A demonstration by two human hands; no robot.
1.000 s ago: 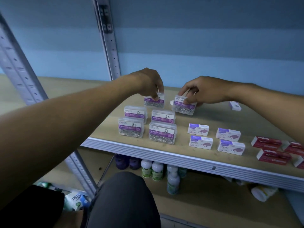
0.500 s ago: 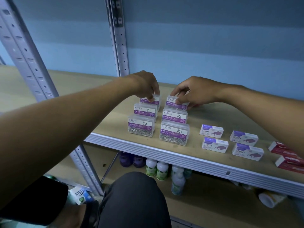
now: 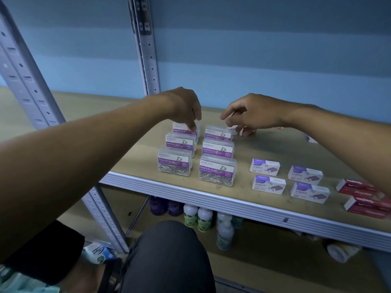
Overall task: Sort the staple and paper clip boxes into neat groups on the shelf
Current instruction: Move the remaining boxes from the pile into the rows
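Several clear paper clip boxes with purple labels stand in two columns on the wooden shelf (image 3: 264, 151). My left hand (image 3: 186, 108) reaches down and pinches the top of the back-left paper clip box (image 3: 182, 130). My right hand (image 3: 256, 115) hovers just behind the back-right paper clip box (image 3: 218, 134) with its fingers loose, its thumb tip by the box's rear corner. Right of the columns lie several white-and-purple staple boxes (image 3: 268, 185) in a two-by-two block. Red staple boxes (image 3: 357, 187) lie under my right forearm at the right edge.
One small white box (image 3: 310, 138) lies alone at the back right. A perforated metal upright (image 3: 146, 51) stands behind the hands, another upright (image 3: 27, 81) at the left. Bottles (image 3: 197, 216) crowd the lower shelf. My knee (image 3: 169, 256) is below the shelf's front rail.
My right hand set the back-right paper clip box in line behind its column and lifted its fingers off. My left hand stayed on the back-left box. The camera moved closer.
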